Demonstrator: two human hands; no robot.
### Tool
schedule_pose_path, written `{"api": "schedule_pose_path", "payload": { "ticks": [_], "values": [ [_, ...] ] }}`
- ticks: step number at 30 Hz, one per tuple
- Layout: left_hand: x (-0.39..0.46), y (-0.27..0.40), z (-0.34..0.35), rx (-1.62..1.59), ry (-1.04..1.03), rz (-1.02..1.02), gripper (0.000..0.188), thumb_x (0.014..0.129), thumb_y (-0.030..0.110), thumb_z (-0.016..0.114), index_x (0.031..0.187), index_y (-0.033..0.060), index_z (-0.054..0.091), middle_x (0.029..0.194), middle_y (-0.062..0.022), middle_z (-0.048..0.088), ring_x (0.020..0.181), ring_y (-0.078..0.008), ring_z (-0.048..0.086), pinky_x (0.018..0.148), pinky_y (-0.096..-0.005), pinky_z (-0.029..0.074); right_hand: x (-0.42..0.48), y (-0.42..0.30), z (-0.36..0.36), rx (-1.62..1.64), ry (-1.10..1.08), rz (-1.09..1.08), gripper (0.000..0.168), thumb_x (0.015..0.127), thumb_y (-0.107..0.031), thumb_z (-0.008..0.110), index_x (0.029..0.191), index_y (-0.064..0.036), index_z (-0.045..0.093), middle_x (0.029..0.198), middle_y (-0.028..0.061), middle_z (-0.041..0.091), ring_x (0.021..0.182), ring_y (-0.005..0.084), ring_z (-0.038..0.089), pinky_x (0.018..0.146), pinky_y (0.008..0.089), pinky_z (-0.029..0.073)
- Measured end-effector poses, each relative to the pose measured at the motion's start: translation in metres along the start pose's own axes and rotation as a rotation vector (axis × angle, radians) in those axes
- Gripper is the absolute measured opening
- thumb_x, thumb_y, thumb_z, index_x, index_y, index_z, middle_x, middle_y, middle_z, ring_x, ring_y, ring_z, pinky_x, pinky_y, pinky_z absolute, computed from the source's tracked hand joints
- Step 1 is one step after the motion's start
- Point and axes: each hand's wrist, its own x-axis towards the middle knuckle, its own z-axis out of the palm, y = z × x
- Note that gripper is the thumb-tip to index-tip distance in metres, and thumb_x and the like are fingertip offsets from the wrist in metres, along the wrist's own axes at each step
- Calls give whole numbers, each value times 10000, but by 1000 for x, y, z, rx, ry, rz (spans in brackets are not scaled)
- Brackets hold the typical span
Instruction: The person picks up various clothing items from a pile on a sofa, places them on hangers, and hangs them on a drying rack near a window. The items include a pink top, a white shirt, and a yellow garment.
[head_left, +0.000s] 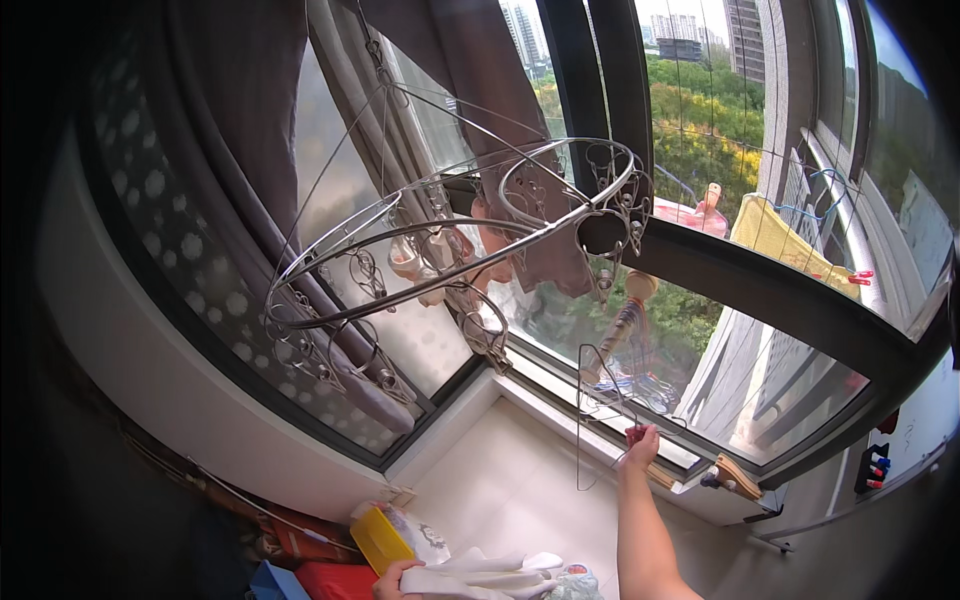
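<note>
At the bottom, my left hand (394, 579) is closed on a white cloth garment (480, 576), partly cut off by the lower edge. My right hand (641, 444) reaches out on the right and grips a thin wire clothes hanger (579, 420) beside the low window. Above and between the hands hangs a round metal drying rack (420, 289) with wire clips (367, 274) around its hoops. A few small pale and pinkish items (420, 259) hang from its clips. Several other hangers (645, 386) show behind the held one, near a ribbed stick (622, 330).
Dark curtains (225, 150) hang at the left beside dark window frames (750, 277). A white ledge (555, 412) runs below the window. A yellow bin (381, 538) and a red item (337, 581) stand low left. A wooden item (739, 476) lies on the ledge; a whiteboard (911, 427) stands right.
</note>
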Motion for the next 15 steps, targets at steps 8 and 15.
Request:
{"api": "schedule_pose_path", "payload": {
  "ticks": [8,15],
  "values": [
    [9,16,9,194,-80,155,230,717,3,455,923,-4,555,791,-157,583,765,-286,555,704,-343,437,-89,-150,33,-379,-825,-200,208,898,-232,415,789,-63,468,550,-19,410,488,54,371,429,170,267],
    [20,-21,2,176,-85,133,201,717,70,478,898,5,536,800,-187,565,777,-342,537,742,-366,417,-262,-246,-43,-841,-997,-478,178,837,-67,495,696,36,530,566,60,543,472,90,492,432,209,392]
  ]
}}
